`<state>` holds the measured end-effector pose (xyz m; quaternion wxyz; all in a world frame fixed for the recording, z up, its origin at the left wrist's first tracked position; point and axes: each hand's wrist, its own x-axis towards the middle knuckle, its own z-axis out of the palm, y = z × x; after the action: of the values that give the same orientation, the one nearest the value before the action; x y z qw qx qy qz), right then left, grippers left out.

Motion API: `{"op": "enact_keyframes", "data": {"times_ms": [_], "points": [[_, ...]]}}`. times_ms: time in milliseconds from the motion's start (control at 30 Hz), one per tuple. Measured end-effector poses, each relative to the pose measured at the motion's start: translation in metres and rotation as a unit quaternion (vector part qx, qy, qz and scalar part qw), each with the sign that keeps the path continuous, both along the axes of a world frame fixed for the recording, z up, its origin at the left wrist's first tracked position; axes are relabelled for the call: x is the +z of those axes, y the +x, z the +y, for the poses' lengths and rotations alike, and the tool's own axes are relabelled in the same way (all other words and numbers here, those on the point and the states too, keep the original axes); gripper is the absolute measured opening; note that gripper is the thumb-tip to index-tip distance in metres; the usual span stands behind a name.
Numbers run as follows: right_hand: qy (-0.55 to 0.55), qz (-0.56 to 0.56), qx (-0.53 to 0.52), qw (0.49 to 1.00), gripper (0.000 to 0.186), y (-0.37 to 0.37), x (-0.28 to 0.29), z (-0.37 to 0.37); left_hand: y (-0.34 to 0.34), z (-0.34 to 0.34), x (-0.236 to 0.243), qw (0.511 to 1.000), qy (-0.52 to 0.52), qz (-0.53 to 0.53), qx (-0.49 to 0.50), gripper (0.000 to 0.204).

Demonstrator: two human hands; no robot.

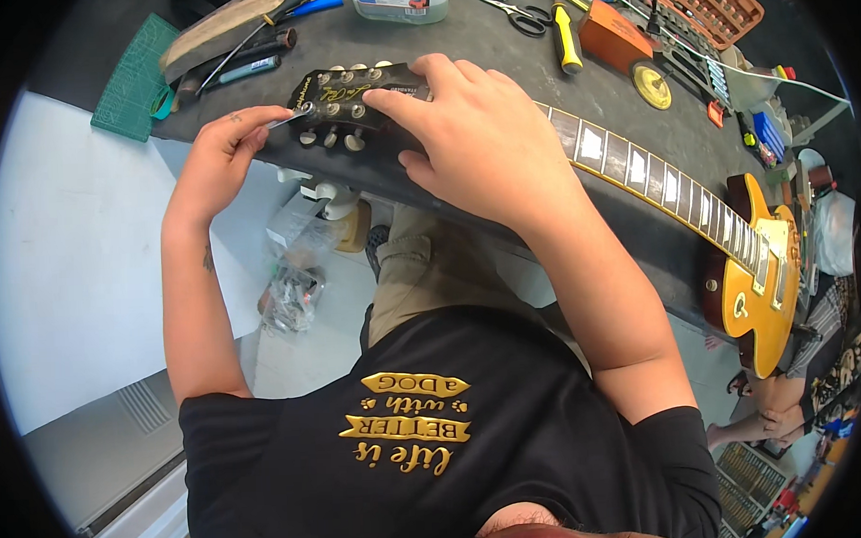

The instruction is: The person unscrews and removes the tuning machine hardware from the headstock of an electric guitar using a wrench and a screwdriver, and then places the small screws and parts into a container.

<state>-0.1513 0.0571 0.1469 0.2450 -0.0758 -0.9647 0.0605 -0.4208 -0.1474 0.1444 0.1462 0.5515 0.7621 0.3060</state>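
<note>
A gold-topped electric guitar point(735, 301) lies across the bench, its black headstock point(334, 97) toward the left. Between the thumb and fingers of my left hand point(225, 153) is a small metal wrench point(289, 116). Its tip meets a tuner post near the headstock's left end. My right hand point(483, 134) spans the guitar where headstock and neck meet, with fingers over the far side and the thumb at the near side. One finger reaches onto the headstock face. Pale tuner knobs point(353, 142) stick out along the near edge. The right hand hides the upper neck.
Screwdrivers and a wooden block point(218, 34) lie at the far left by a green cutting mat point(135, 80). A clear jug point(400, 3), scissors point(526, 17), a yellow-handled tool point(566, 38) and an orange socket case point(710, 3) stand farther back. Another person's leg point(772, 414) shows at right.
</note>
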Motion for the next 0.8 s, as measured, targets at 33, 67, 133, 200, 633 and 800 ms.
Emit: {"op": "enact_keyframes", "data": {"times_ms": [33, 67, 133, 200, 633, 800], "points": [[0.003, 0.001, -0.001, 1.0, 0.051, 0.0, 0.001, 0.0, 0.004, -0.001, 0.0, 1.0, 0.0, 0.0, 0.001, 0.029], [0.003, 0.002, 0.001, 1.0, 0.051, 0.0, 0.001, 0.0, 0.008, -0.003, 0.0, 1.0, 0.0, 0.013, 0.011, 0.029], [0.004, -0.001, -0.001, 1.0, 0.052, 0.001, 0.002, 0.0, 0.025, -0.004, 0.001, 0.999, 0.0, 0.027, 0.022, 0.03], [0.004, 0.0, -0.004, 1.0, 0.051, 0.0, 0.0, 0.001, 0.057, 0.001, -0.002, 0.988, 0.001, 0.116, 0.1, 0.033], [-0.006, 0.013, 0.002, 1.0, 0.048, 0.003, 0.004, 0.002, 0.002, 0.024, 0.0, 0.99, 0.063, 0.11, 0.063, 0.031], [-0.009, 0.005, -0.002, 1.0, 0.048, 0.001, 0.0, 0.001, -0.03, 0.032, -0.009, 0.999, -0.013, -0.024, 0.016, 0.025]]}}
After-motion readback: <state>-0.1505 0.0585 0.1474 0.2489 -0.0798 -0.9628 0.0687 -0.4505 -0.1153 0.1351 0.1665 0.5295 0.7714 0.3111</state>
